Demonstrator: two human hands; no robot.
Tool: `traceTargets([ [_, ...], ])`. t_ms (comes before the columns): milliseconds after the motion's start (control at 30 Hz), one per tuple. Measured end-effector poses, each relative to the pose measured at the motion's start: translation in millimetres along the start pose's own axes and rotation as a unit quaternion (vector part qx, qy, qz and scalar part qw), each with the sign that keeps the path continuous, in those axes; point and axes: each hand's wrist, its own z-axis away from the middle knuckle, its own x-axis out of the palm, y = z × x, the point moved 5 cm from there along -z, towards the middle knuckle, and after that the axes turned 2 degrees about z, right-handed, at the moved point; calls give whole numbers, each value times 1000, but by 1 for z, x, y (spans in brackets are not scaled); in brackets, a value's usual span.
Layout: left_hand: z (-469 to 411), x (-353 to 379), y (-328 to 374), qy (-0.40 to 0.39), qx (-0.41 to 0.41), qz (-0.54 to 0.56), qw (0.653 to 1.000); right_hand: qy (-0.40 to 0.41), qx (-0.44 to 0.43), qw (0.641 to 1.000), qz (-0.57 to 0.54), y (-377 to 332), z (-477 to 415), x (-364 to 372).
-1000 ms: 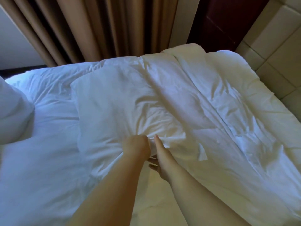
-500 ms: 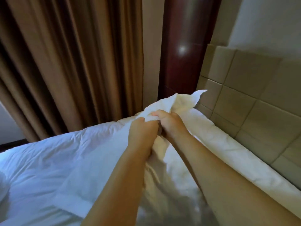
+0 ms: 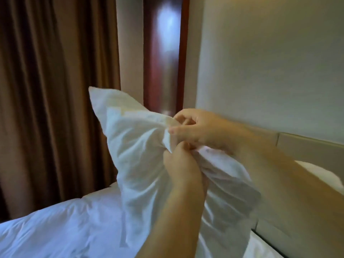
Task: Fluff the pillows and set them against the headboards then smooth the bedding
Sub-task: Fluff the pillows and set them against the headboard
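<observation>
A white pillow [image 3: 134, 146] is held up off the bed, one corner pointing up at the left. My left hand [image 3: 180, 170] grips a bunch of its case from below. My right hand [image 3: 197, 127] pinches the same bunched fabric just above it. The two hands nearly touch. White bedding [image 3: 61, 229] lies rumpled below at the lower left. The beige padded headboard [image 3: 307, 146] runs along the right, behind my right forearm, which hides most of it.
Brown curtains [image 3: 55, 90] hang at the left behind the bed. A dark red wooden panel [image 3: 163, 53] stands beside a pale wall [image 3: 270, 62]. Another white pillow or bedding edge [image 3: 316, 174] shows by the headboard at the right.
Both hands have lifted the pillow from lying flat on the bed up into the air, still gripping it. The view has tilted up toward the wall and headboard.
</observation>
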Motion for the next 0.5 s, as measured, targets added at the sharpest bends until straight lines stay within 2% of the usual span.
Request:
traceTargets([
  [133, -6, 9, -99, 40, -143, 8, 989, -108, 108, 979, 135, 110, 55, -15],
  [233, 3, 8, -166, 89, -180, -4, 980, -177, 154, 955, 179, 186, 86, -5],
  [300, 11, 15, -197, 116, -191, -1, 975, -147, 163, 948, 232, 227, 97, -3],
  [400, 9, 28, -209, 130, -154, 0, 979, -44, 162, 939, 301, 264, 97, -6],
  [500, -1, 32, -198, 114, -96, -112, 982, 19, 130, 947, 294, 276, 93, 2],
])
